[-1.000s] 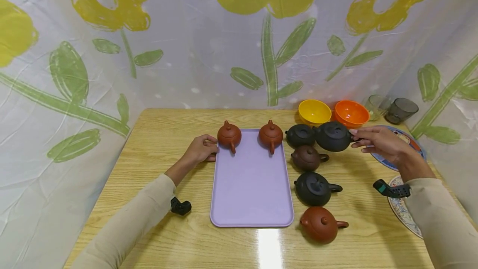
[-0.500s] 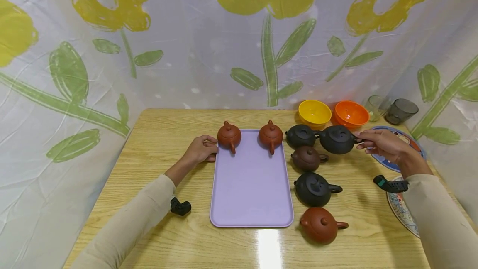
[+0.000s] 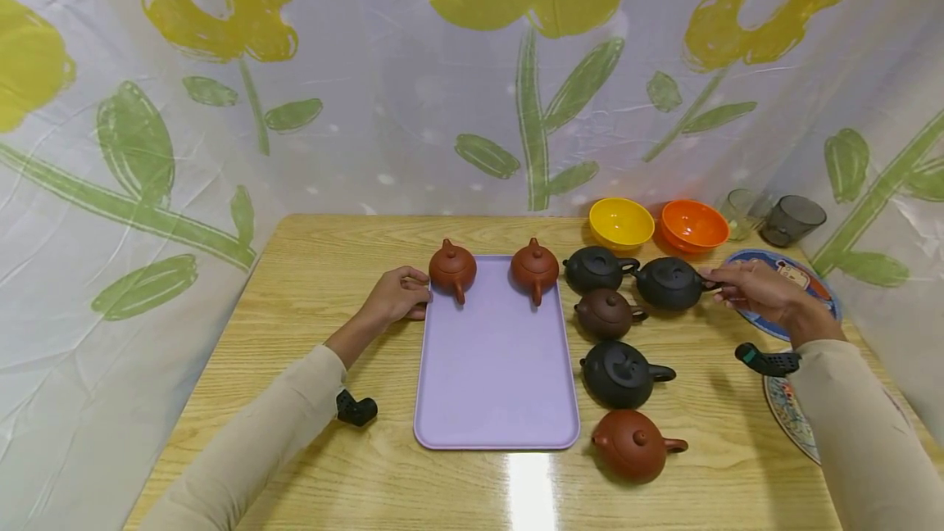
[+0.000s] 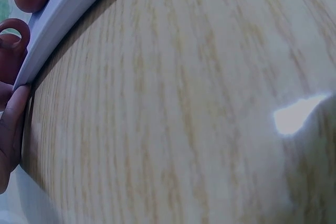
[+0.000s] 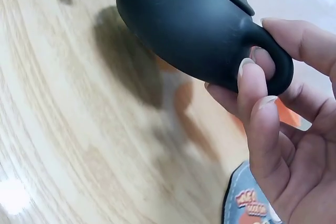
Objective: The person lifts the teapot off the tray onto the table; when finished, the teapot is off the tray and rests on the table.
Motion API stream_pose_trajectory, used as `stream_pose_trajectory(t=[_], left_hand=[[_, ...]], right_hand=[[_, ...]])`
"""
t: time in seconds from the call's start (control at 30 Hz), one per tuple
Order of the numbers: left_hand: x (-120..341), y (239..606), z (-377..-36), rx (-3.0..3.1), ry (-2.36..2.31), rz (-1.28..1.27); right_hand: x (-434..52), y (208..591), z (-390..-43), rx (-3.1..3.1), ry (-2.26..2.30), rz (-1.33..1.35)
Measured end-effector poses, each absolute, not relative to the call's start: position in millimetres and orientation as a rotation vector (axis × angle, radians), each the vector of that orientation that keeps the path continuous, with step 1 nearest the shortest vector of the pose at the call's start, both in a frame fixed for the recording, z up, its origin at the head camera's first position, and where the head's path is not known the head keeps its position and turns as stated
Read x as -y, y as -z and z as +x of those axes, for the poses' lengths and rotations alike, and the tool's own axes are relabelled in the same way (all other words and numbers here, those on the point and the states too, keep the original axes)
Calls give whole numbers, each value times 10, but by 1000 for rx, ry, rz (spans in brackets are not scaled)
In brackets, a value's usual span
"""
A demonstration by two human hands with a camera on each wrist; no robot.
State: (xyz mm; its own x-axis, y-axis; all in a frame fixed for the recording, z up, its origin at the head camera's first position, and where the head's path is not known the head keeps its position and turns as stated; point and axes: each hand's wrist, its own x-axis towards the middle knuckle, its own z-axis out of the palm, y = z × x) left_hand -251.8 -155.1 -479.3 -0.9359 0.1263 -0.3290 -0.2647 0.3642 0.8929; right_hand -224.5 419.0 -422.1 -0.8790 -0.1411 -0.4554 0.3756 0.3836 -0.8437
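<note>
fingers and thumb of the right hand [image 3: 755,289] pinch the loop handle of a black teapot [image 3: 669,283], as the right wrist view shows, a fingertip hooked through the loop. the pot sits low over the table [image 3: 332,269] near its far right corner, spout toward a second black teapot [image 3: 593,269] just beside it; whether its base touches the wood cannot be told.

the left hand [image 3: 394,295] rests with loosely curled fingers against the far left corner of a lilac tray [image 3: 496,375], touching the rim but not clearly gripping it. two red-brown teapots [image 3: 453,267] [image 3: 535,267] stand on the tray's far edge, spouts toward the person.

off the tray's right edge stand a brown teapot [image 3: 606,312], another black one [image 3: 621,373] and a red-brown one [image 3: 633,443] near the front edge. a yellow bowl [image 3: 621,221], an orange bowl [image 3: 693,224] and two glasses [image 3: 791,218] line the far right corner, with patterned plates [image 3: 792,416] along the right edge.

a handle-only hold lets the pot tip spout-down, so keeping it level and clear of its neighbour's handle looks wise.
</note>
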Motion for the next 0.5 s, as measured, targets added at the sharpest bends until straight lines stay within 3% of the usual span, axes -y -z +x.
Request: stream_pose_trajectory(t=[0.5], left_hand=[[1554,4766,-2489,-2290,-1591,-121]], right_hand=[[-4201,4358,-2276,-2191,1475,193]])
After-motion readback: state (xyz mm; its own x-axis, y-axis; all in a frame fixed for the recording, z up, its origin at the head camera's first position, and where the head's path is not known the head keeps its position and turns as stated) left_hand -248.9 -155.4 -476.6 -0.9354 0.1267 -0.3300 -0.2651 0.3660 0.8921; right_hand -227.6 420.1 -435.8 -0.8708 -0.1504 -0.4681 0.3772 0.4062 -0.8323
